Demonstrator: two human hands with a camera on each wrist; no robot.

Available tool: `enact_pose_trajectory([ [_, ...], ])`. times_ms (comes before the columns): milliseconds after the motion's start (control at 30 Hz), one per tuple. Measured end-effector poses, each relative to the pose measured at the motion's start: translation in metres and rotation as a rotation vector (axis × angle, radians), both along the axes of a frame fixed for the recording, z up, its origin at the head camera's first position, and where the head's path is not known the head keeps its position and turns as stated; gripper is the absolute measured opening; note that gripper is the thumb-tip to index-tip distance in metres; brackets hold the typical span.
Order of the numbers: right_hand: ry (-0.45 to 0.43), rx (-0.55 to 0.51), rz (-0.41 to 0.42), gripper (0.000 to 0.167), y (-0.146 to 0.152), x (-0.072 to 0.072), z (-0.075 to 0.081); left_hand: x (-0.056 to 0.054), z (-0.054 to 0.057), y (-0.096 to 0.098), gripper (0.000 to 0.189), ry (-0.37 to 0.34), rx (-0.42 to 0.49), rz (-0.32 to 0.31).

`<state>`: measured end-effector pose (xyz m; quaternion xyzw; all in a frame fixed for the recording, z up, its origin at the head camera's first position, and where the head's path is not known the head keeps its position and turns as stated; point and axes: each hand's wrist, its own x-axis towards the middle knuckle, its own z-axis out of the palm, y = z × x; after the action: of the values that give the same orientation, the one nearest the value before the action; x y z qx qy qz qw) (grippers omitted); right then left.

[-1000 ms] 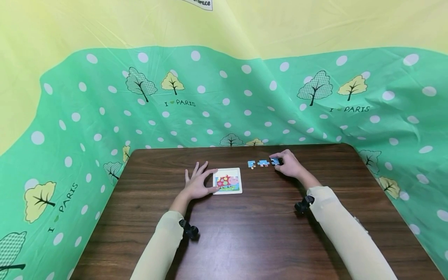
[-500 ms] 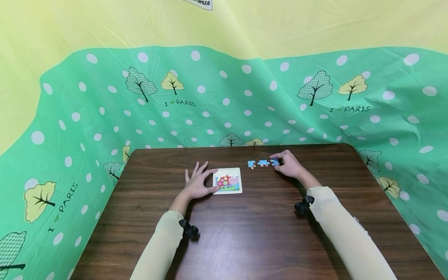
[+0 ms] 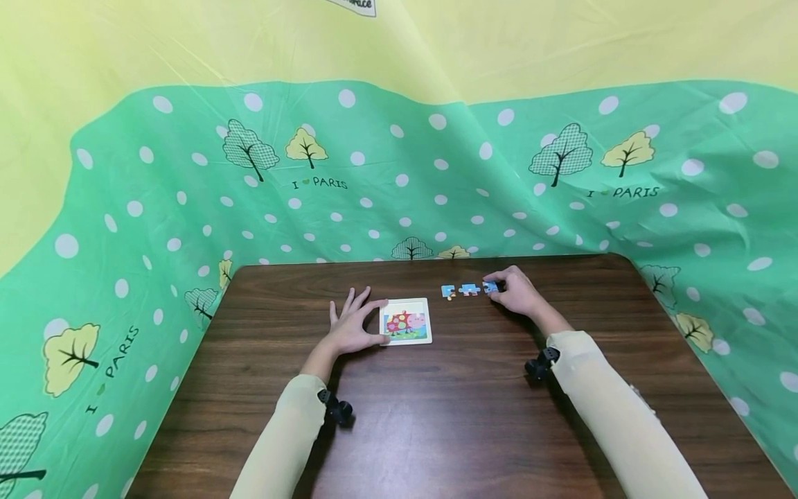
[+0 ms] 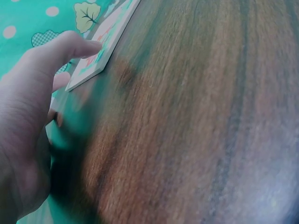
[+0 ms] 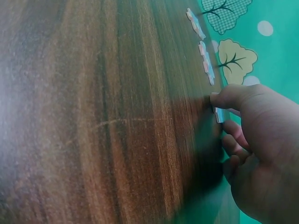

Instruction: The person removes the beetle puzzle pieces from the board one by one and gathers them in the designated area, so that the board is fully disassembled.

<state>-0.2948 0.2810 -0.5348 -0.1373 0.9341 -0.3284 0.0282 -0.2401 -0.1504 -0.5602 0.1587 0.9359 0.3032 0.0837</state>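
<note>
slightly rightward went the right hand (image 3: 516, 291), pinching the end puzzle piece (image 3: 490, 286);
it lay beside the middle piece (image 3: 470, 290); the left hand (image 3: 350, 335) gripped the tray (image 3: 408, 306) (seemingly a brace); light edge pressure probably worked best

Dark wood-grain table (image 3: 436, 430); green-and-yellow cloth (image 3: 424, 149) behind, white dots (image 3: 346, 98), printed trees (image 3: 306, 147).

The right hand (image 3: 519, 292) partly hides the rightmost puzzle piece (image 3: 490, 286), and the top edge of the head view cuts off a printed label (image 3: 357, 5)
</note>
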Motion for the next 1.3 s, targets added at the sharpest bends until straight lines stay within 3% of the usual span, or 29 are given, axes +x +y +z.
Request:
enact_pose_trajectory([
  [300, -0.032, 0.032, -0.027, 0.040, -0.002, 0.004, 0.004, -0.003, -0.005, -0.004, 0.090, -0.012, -0.004, -0.020],
  [733, -0.010, 0.020, -0.035, 0.040, -0.003, 0.007, 0.005, -0.004, -0.006, -0.003, 0.095, 0.006, -0.021, -0.013],
  [1300, 0.017, 0.018, 0.020, 0.043, -0.012, 0.010, 0.017, -0.001, -0.003, -0.003, 0.095, -0.003, 0.002, -0.017],
])
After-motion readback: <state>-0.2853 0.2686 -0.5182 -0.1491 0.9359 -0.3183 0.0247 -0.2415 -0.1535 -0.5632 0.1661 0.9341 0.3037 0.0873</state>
